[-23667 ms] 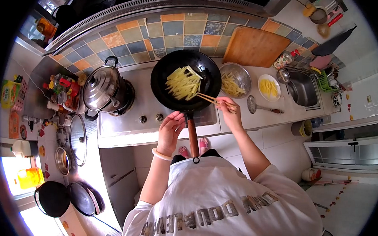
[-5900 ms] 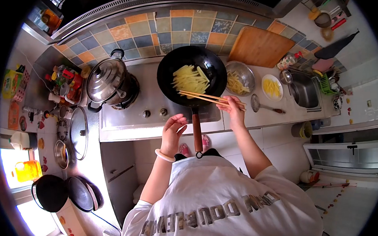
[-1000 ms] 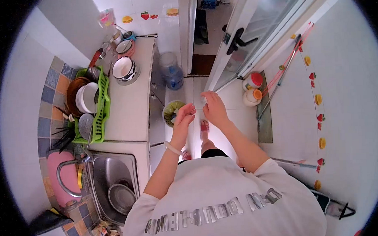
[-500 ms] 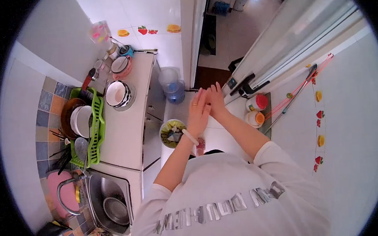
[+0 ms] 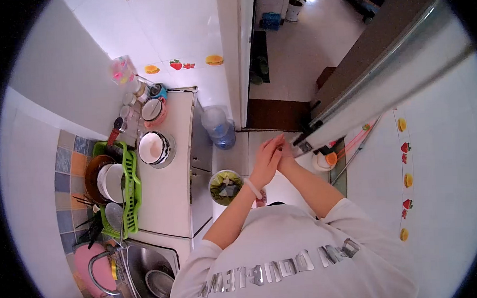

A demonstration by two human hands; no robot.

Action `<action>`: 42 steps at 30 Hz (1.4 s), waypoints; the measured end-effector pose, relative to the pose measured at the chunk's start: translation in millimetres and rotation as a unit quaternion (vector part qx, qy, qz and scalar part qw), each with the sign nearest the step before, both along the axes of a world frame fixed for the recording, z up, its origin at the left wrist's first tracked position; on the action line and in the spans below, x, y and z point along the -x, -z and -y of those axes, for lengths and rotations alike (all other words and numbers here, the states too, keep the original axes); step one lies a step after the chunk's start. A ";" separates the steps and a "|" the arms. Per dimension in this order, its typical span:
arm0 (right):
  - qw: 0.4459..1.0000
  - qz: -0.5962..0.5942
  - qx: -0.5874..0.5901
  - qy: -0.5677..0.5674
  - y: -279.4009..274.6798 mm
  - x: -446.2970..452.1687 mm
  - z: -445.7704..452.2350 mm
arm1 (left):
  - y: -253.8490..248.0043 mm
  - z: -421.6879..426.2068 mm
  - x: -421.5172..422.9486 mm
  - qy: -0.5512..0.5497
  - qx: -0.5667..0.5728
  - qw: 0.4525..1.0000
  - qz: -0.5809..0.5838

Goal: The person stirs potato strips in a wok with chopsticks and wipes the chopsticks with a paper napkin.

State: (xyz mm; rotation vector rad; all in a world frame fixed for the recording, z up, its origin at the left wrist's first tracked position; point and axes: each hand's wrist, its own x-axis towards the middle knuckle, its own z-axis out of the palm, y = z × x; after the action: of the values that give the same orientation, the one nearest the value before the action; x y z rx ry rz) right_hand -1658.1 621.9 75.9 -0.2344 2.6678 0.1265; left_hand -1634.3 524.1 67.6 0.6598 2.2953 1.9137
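My left hand (image 5: 268, 159), with a pale bracelet (image 5: 252, 188) at its wrist, lies across my right hand in front of my body. Its fingers are stretched out and rest against the other hand; no object shows in it. My right hand (image 5: 287, 156) touches it from the right, its fingers mostly hidden behind the left ones. Just beyond both hands are the floor and the lower edge of the open door (image 5: 385, 97). Nearest on the left stands a bin (image 5: 213, 195) with a green liner and rubbish inside.
Along the left runs a counter (image 5: 169, 205) with stacked bowls (image 5: 152, 148), a green dish rack (image 5: 134, 191) and a sink (image 5: 171, 251) holding a metal basin. A water bottle (image 5: 223, 133) stands by the doorway. Containers (image 5: 322, 161) and a mop handle (image 5: 362, 145) are at the right wall.
My view has shifted forward and the door shows wider open. My right hand's spread fingers have drawn in against my left hand, which now covers them more.
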 end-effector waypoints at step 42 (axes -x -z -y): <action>0.555 -0.226 0.740 0.305 -25.2 410.5 -333.5 | 1.1 -277.9 440.6 0.008 -0.219 0.954 0.206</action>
State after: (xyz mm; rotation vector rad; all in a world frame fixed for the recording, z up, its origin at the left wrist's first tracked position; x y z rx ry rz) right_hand -2068.6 955.5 101.1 0.3103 2.2469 -2.5671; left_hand -2074.9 802.0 66.5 0.2642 1.6295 2.3088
